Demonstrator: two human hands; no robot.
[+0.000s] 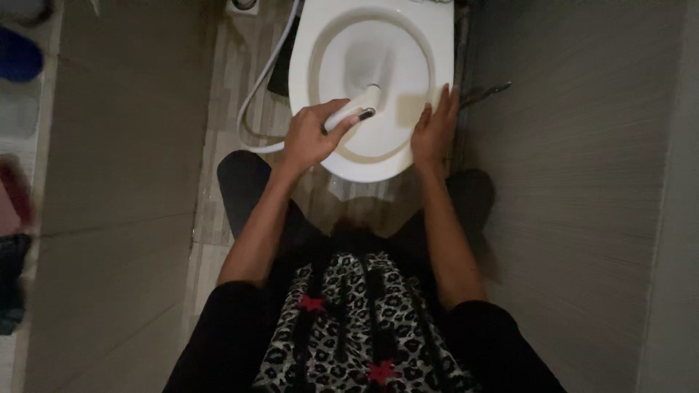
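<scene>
Now | L hand (309, 138) grips sprayer (354, 110) | R hand (435, 131) flat on toilet rim (444, 44)

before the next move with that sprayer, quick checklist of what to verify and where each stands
1. Grip on the sprayer: left hand is closed round the white spray head. Ok.
2. Nozzle aim: its tip points into the toilet bowl, inside the rim. Ok.
3. Right hand clear of the spray: it rests flat on the bowl's right rim, beside the nozzle's line. Ok.
4. Hose: it loops down the bowl's left side to the hand, no kink visible. Ok.
5. Water running: no stream can be made out in the dim light. Cannot tell.
6. Floor wet underfoot: too dark to judge. Cannot tell.
</scene>
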